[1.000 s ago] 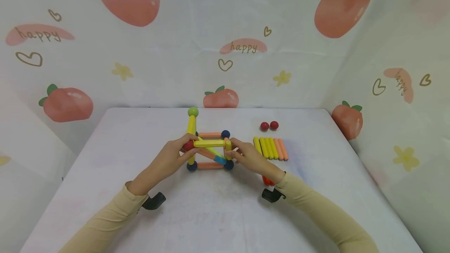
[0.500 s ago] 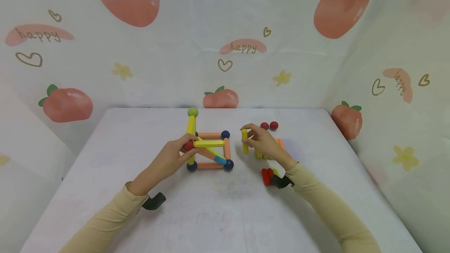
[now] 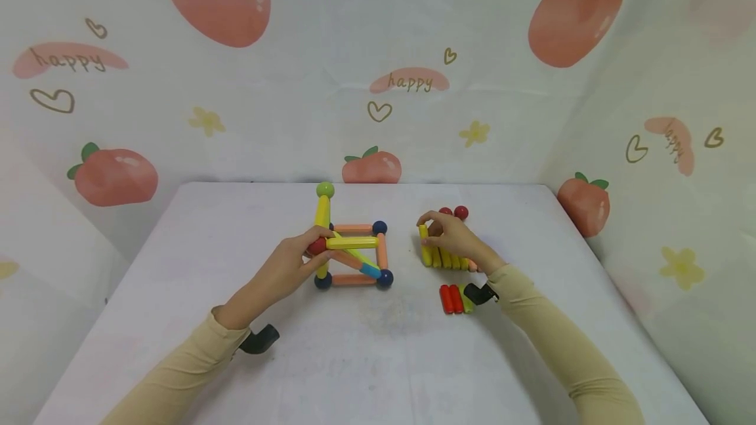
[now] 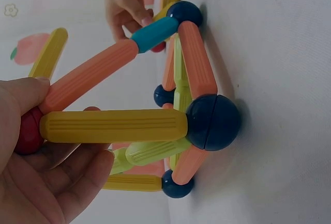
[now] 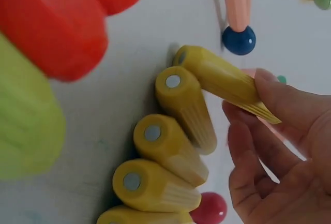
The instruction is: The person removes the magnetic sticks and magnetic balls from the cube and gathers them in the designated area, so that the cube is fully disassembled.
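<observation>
One tilted yellow stick (image 5: 222, 78) (ridged)

Looks like ribbed plastic on the yellow rods (image 5: 181, 154), smooth metal on the end discs (image 5: 152, 133), cloth on the sleeves (image 3: 546, 323); shines on the navy balls (image 5: 239, 41).

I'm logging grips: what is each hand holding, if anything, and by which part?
The left hand holds the toy frame by its red ball, between thumb and fingers. The right hand pinches a yellow stick by its upper end.
</observation>
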Available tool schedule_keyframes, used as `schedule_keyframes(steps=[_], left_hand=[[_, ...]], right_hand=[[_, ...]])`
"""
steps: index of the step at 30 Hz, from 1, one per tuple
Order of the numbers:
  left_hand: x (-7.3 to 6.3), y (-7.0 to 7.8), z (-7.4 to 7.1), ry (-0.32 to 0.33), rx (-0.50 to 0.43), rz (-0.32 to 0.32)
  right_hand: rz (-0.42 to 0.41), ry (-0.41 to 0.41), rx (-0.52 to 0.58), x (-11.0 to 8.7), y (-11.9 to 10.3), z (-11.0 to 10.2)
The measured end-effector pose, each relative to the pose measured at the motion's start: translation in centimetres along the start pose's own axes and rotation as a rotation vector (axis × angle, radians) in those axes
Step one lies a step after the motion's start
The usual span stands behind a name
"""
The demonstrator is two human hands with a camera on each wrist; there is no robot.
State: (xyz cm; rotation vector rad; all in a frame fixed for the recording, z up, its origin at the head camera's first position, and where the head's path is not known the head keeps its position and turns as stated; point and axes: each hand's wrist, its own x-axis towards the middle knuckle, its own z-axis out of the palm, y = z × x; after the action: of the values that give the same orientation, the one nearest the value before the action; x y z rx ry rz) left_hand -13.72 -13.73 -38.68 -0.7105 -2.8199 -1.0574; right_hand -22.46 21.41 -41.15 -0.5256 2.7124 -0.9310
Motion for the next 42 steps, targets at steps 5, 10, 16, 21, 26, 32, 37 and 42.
schedule_keyframes(steps=[5, 10, 16, 21, 26, 32, 37, 42], left_hand=[[0.0, 0.0, 0.0, 0.003, 0.004, -0.002], [0.0, 0.1, 0.0, 0.003, 0.004, -0.002], [0.0, 0.1, 0.0, 0.002, 0.011, -0.005], [0.0, 0.0, 0.1, 0.003, 0.017, -0.009], [0.0, 0.0, 0.1, 0.009, 0.021, -0.003], [0.1, -0.1, 0.2, 0.011, 0.019, 0.0], [0.0, -0.2, 0.3, 0.005, 0.013, 0.005], [0.0, -0.2, 0.2, 0.008, 0.016, 0.008]], right_hand=[[-0.001, 0.009, -0.045, 0.2, 0.0, -0.1], [0.016, -0.012, -0.06, 0.6, 0.4, 0.1], [0.02, -0.041, -0.044, 0.8, 1.0, 0.1], [0.01, -0.054, -0.035, 0.8, 1.7, 0.2], [0.005, -0.052, -0.025, 0.8, 2.1, 0.2], [0.016, -0.062, -0.022, 0.9, 2.1, 0.1], [-0.014, -0.026, -0.063, 0.7, 0.8, -0.2], [-0.157, 0.043, -0.016, 0.5, -3.8, -0.5]])
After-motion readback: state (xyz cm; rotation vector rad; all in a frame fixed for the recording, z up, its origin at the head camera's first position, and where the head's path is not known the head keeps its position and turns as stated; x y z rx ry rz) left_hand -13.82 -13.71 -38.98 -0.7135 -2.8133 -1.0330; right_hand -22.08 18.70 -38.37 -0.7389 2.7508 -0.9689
